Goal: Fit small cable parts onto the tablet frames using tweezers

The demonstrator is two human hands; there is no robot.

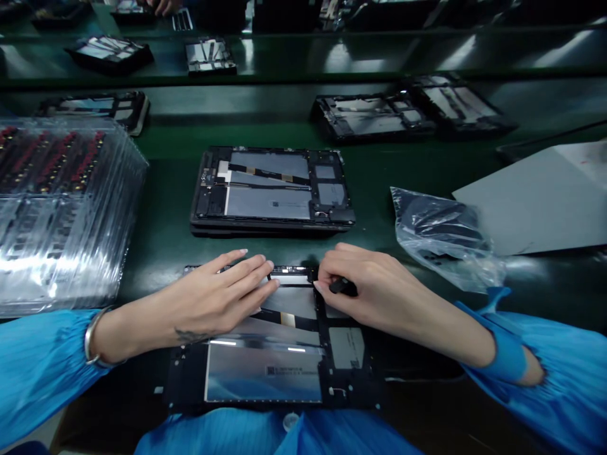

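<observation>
Head view looks down on two bare hands over an opened tablet housing [263,373] that lies flat on the green worktop [161,246], right in front of the person's body. Its long axis runs left to right, and a silver panel fills much of its near half. Both hands lie over the far edge of the housing, their fingertips close together, so that edge sits under the hands and the near half lies toward the body. The left hand [213,300] is spread long and flat, fingers together, with the tips resting on the black frame and nothing visibly held. The right hand [379,297] is curled and pinches a small black tool [344,287], whose tip is hidden under the fingers; it is the hand nearer that tool. Just beyond lies a second tablet housing [270,202]. A stack of clear plastic trays [61,215] sits to the left, and a crumpled plastic bag [441,237] lies to the right against a grey board [535,196]. More housings [367,117] lie farther off, and another person's hand [164,6] shows at the far edge of the view.
</observation>
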